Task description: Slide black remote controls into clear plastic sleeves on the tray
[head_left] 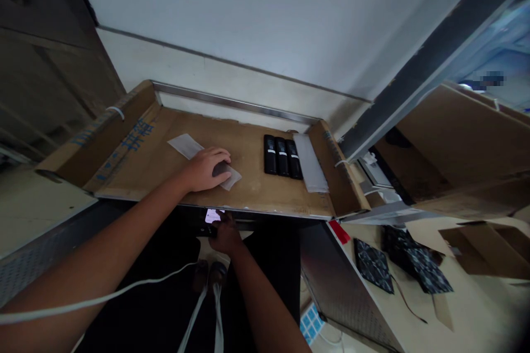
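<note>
My left hand (207, 170) lies on a cardboard-lined tray (244, 193), its fingers and thumb curved round a dark object (221, 167) in a translucent white sleeve (235, 177). The object's kind is mostly hidden by the fingers. Another pale, flat sleeve (185, 145) extends from behind that hand. Below the tray's front edge, in shadow, my right hand (227, 236) is closed at a phone (212, 215) with a lit screen, one finger over the display. Three black oblong devices (282, 156) with white labels lie side by side at the tray's right, beside a stack of white sleeves (310, 164).
Raised cardboard sides (342, 168) bound the tray, and a pale wall (248, 22) rises behind it. A white cable (136, 285) crosses over my left forearm. To the right are black patterned pads (373, 266), a red strip (339, 231) and an open cardboard box (488, 248).
</note>
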Available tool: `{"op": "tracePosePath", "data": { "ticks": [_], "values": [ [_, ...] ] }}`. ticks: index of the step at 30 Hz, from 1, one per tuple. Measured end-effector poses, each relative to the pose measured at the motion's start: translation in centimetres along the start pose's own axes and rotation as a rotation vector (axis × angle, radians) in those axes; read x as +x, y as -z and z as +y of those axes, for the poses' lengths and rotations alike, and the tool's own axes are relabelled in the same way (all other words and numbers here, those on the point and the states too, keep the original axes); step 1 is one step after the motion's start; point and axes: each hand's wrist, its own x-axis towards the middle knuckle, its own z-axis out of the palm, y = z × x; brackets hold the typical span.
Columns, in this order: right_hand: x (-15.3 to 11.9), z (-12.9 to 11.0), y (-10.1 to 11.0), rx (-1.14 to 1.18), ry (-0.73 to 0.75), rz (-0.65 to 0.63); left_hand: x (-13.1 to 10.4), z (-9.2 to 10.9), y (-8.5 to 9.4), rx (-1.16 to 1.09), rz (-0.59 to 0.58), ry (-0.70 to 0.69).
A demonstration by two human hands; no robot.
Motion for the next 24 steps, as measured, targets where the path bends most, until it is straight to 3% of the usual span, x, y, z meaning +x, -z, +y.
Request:
{"op": "tracePosePath", "data": {
  "ticks": [13,24],
  "values": [
    [0.16,0.1,-0.86,0.031,0.034,-0.043,-0.02,0.01,0.02,-0.008,0.0,0.008],
    [0.4,0.51,-0.34,0.033,-0.07,-0.012,-0.02,-0.02,-0.09,-0.007,-0.003,0.018]
  ]
}}
